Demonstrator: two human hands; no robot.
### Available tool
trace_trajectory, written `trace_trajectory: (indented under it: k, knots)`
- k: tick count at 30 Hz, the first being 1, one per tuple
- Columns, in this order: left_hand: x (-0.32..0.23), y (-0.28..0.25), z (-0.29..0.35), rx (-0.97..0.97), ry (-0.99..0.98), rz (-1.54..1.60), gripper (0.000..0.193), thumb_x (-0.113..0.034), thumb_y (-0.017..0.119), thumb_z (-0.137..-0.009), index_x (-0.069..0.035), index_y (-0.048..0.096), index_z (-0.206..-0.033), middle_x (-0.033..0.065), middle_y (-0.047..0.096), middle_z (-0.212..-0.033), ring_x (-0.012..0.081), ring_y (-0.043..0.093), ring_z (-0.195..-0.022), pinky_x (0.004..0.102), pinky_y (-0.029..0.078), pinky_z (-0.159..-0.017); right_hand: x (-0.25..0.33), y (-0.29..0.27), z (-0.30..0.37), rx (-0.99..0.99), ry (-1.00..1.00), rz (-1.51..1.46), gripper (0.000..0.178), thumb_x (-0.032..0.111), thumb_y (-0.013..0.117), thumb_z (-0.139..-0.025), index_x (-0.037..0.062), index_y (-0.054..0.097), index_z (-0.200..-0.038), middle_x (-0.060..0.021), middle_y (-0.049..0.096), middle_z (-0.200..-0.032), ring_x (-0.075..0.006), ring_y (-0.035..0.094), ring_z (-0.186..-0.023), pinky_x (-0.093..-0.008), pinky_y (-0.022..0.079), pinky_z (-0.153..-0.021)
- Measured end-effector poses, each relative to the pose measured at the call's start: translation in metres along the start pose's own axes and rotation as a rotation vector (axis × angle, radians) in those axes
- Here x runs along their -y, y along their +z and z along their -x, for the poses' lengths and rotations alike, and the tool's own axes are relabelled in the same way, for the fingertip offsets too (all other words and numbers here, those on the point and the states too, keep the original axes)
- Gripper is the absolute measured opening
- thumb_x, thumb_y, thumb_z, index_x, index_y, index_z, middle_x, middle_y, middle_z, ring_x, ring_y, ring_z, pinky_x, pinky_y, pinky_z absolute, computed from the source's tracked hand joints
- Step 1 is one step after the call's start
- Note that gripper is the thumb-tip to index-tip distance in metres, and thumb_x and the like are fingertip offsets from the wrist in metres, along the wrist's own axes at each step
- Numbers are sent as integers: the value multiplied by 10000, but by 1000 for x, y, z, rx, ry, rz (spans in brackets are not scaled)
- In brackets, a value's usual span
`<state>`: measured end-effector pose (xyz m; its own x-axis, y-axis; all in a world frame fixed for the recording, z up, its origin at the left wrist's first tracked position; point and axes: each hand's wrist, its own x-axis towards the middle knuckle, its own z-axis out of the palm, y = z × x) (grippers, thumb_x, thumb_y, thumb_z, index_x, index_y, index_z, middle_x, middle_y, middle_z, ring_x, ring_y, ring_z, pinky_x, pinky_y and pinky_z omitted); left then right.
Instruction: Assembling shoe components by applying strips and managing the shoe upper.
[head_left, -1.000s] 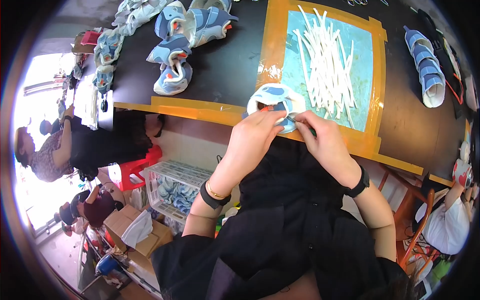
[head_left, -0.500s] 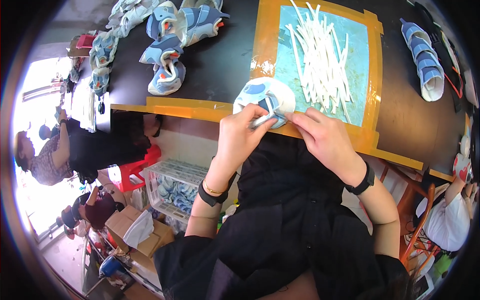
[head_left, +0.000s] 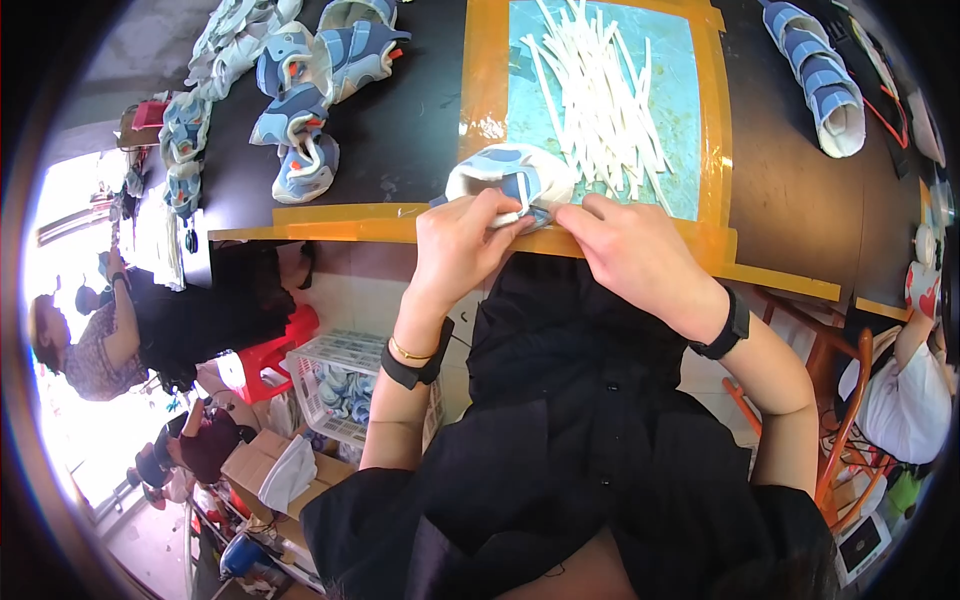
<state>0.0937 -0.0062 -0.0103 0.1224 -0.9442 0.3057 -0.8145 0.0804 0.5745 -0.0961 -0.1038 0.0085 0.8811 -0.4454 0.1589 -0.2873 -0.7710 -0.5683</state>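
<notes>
A blue and white shoe upper [head_left: 548,172] rests at the near edge of the table, its opening facing me. My left hand [head_left: 452,242] is closed, with thumb and index finger pinching the upper's near edge. A narrow white strip [head_left: 522,190] stands up in the upper just beyond those fingertips. My right hand [head_left: 645,248] is closed at the upper's near right edge, fingertips pinched together close to the left ones. The exact spot between the two hands is partly hidden by fingers.
Many white strips [head_left: 600,105] lie piled on a pale blue mat [head_left: 684,120] bordered with orange tape. More shoe uppers [head_left: 303,165] stand nested at the left, and another stack [head_left: 812,68] at the right. A white crate [head_left: 310,405] of uppers is below the table; people sit nearby.
My view has shifted, so the table things appear further left. The shoe upper has tilted, showing more of its opening. Both hands keep their pinch on it.
</notes>
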Motion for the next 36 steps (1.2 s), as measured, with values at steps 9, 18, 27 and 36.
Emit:
trace_trajectory:
  k: [9,18,27,36]
  knots:
    - [-2,0,0,23,-15,-74,227,-118,804,-690,-57,625,-817,91,644,-681,198,600,-531,277,458,-515,3,8,5,-11,-4,69,216,8,569,-745,49,565,-957,-117,548,-725,-291,608,-592,-381,484,-523]
    - [-2,3,4,-46,-33,-31,204,-170,783,-719,-94,615,-808,37,559,-571,180,563,-506,292,410,-468,5,11,7,-33,-6,58,235,30,573,-760,36,561,-996,-120,544,-726,-283,612,-600,-378,483,-535]
    - [3,7,1,-95,-53,28,217,-165,787,-717,-87,613,-820,63,581,-606,207,574,-524,299,426,-482,1,4,1,-10,-25,33,247,43,561,-782,41,549,-1028,-123,549,-764,-288,610,-605,-386,479,-535]
    - [4,25,15,-207,162,1,176,-42,698,-679,-101,628,-830,15,661,-802,192,641,-654,298,508,-567,-1,6,5,18,30,-45,247,5,573,-802,37,592,-1047,-132,605,-826,-293,624,-629,-387,491,-567]
